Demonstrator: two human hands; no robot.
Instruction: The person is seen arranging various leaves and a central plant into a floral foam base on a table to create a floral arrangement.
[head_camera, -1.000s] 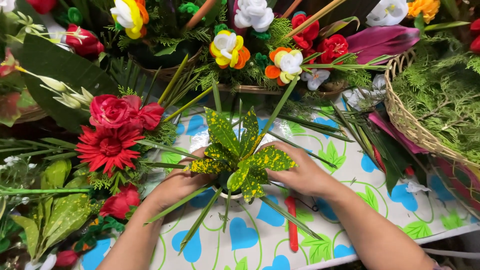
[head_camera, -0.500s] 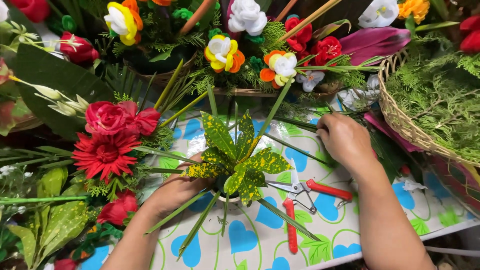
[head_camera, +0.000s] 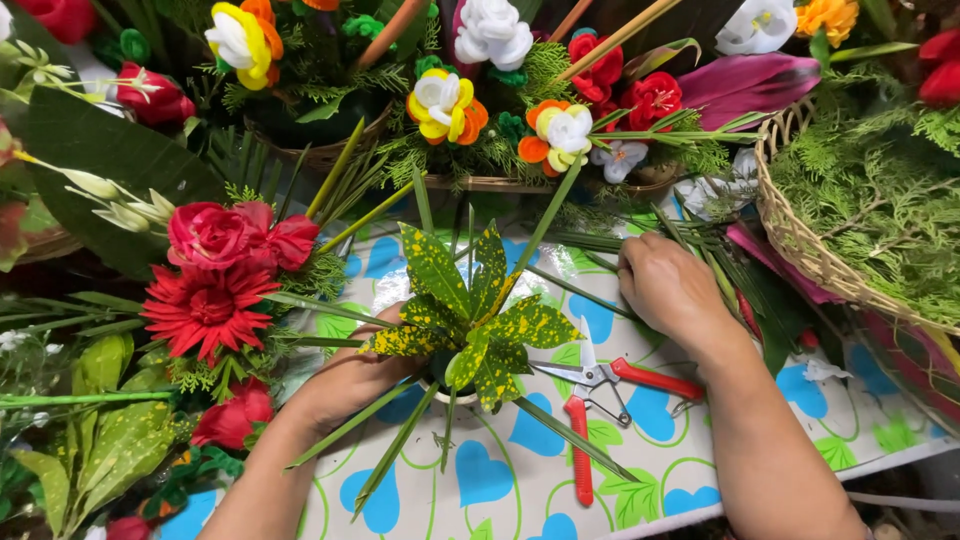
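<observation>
A small flower arrangement of yellow-spotted green leaves (head_camera: 470, 320) with long narrow leaf blades stands in a little pot at the table's middle. My left hand (head_camera: 345, 380) grips its base from the left, partly hidden under the foliage. My right hand (head_camera: 670, 290) lies further right, fingers curled down on a pile of long thin green leaves (head_camera: 690, 245) on the table; whether it grips any I cannot tell. Red-handled pruning shears (head_camera: 595, 400) lie on the cloth between my arms, below the right hand.
A tablecloth (head_camera: 500, 480) with blue hearts and green leaves covers the table. Red flowers (head_camera: 215, 275) crowd the left. Baskets with yellow, white and orange flowers (head_camera: 450, 100) stand behind. A wicker basket of fern greens (head_camera: 860, 200) sits at the right.
My right hand has left the arrangement and moved right and away to the leaf pile, uncovering the shears. The left hand keeps its hold on the base.
</observation>
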